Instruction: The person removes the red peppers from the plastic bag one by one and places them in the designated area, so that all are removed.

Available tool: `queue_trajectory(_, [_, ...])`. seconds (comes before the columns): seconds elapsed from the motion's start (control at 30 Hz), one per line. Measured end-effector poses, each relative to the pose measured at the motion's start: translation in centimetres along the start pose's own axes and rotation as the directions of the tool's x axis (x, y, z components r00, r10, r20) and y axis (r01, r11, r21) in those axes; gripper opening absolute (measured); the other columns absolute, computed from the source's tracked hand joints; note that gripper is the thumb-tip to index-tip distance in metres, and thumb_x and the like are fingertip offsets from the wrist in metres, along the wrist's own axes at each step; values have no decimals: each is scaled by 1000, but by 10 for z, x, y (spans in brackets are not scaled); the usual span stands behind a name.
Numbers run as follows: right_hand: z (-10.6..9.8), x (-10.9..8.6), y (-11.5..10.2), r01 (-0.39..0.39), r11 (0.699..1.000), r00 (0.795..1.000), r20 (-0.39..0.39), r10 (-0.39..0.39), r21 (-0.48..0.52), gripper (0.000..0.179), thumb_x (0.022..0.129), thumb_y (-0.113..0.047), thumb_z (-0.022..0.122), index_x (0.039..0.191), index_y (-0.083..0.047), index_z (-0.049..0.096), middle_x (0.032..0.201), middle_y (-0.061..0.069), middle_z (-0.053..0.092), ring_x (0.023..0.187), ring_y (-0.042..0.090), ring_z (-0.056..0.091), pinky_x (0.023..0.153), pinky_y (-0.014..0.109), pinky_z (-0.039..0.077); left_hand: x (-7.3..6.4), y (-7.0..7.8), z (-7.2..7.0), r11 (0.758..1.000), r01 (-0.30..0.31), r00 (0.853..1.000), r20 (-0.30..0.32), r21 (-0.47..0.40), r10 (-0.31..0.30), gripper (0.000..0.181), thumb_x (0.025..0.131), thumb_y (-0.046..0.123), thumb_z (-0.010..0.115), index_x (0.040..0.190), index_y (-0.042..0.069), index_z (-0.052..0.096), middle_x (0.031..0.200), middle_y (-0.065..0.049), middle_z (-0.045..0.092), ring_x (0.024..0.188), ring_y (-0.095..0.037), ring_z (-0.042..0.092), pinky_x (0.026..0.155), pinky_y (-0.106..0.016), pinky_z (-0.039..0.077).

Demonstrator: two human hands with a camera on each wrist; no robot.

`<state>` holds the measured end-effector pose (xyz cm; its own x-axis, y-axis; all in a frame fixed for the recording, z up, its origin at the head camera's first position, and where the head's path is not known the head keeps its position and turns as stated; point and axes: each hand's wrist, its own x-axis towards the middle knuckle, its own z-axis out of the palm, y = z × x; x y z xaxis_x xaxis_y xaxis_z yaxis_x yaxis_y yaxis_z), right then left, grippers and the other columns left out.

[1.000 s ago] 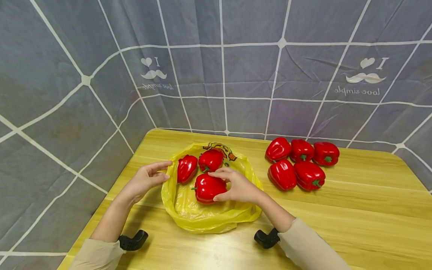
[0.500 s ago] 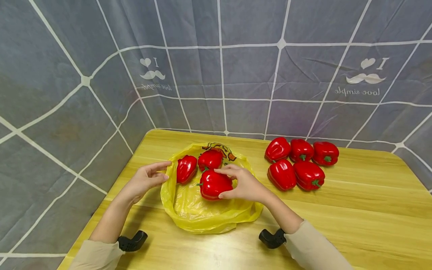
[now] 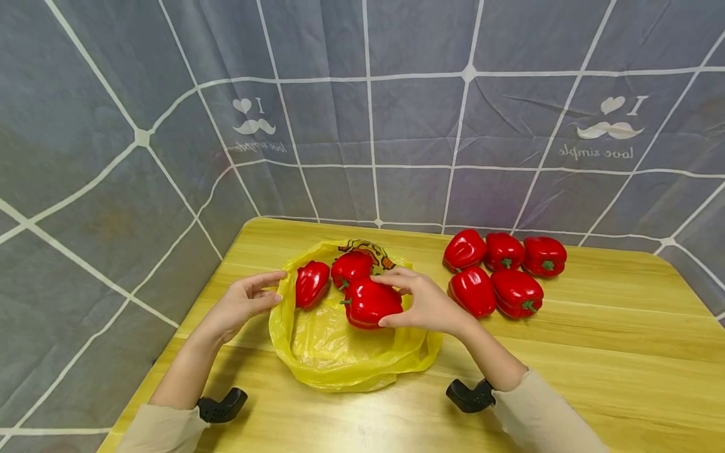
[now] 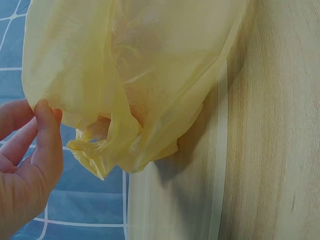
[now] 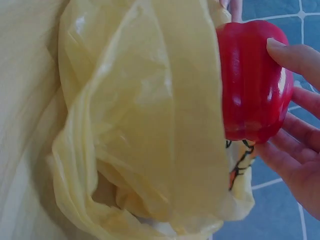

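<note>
A yellow plastic bag (image 3: 340, 374) lies spread with its mouth up on the wooden table. My left hand (image 3: 243, 305) pinches the bag's left rim; the left wrist view shows thumb and fingertip meeting at the film (image 4: 75, 65). My right hand (image 3: 427, 305) grips a shiny red bell pepper (image 3: 370, 305) with a green stem, thumb on the near side and fingers on the far side. In the right wrist view this bell pepper (image 5: 255, 80) shows above the bag's edge. Two more red bell peppers sit inside: one at the left (image 3: 312, 284), one at the back (image 3: 352, 267).
Right of the bag, several red bell peppers (image 3: 518, 292) stand grouped in two rows on the table (image 3: 595, 365). A grey cloth with white lines (image 3: 419, 126) hangs behind and to the left. Each wrist carries a black device (image 3: 223, 406).
My right hand has moved the gripped bell pepper to the right and slightly away, toward the bag's right side. The left hand stays at the rim.
</note>
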<state>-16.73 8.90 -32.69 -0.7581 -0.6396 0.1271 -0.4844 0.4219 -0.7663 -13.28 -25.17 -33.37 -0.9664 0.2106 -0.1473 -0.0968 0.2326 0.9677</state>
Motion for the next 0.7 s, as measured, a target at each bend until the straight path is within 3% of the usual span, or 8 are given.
queue_trajectory(0.43, [-17,-11,4,3,1000,1000,-28,-3,3,62,73,-26,80,129,-15,58,120,4,56,108,23,52,82,36,51,0,-4,0,1000,11,1000,-6,-2,-11,52,89,-1,57,135,-13,37,136,-33,35,91,-5,57,77,-20,50])
queue_trajectory(0.7, [-29,-17,6,8,1000,998,-65,-9,-17,62,72,-25,81,128,-12,59,119,6,57,109,25,54,86,44,49,2,-4,0,1000,5,1000,-5,3,-5,51,89,0,58,134,-14,37,136,-33,36,91,-4,58,77,-20,50])
